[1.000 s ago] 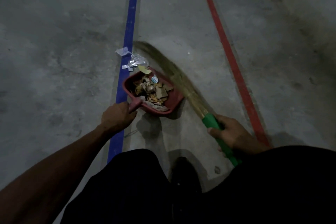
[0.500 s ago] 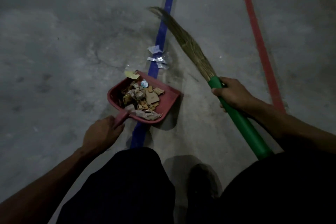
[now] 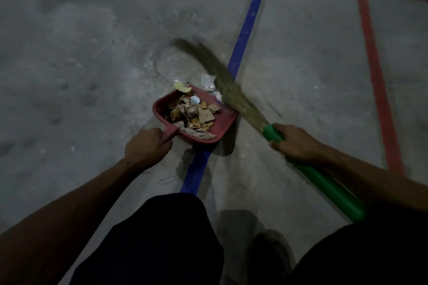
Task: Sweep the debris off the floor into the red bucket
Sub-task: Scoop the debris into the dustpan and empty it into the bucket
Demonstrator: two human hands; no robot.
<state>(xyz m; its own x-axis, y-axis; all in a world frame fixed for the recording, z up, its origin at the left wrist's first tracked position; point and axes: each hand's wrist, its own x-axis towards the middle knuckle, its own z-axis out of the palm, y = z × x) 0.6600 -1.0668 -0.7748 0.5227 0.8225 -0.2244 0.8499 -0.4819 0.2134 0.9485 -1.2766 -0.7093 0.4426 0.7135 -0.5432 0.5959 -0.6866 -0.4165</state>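
At lower centre the left hand (image 3: 148, 148) was curled round the handle of the red dustpan (image 3: 222, 120), which sat on the concrete floor (image 3: 81, 58) across the blue line (image 3: 245, 30), loaded with debris (image 3: 192, 112). At centre right the right hand (image 3: 294, 143) was clamped on the green handle of the broom (image 3: 231, 90). Beyond the pan's far edge, blurred bristles lay against loose wrappers (image 3: 208, 81) on the floor.

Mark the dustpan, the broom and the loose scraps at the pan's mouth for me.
dustpan (image 3: 225, 122): head view, bare red floor of the pan by its right wall.
broom (image 3: 234, 92): head view, middle of the straw bristles.
loose scraps (image 3: 207, 81): head view, pale crumpled wrapper on the floor beyond the pan.
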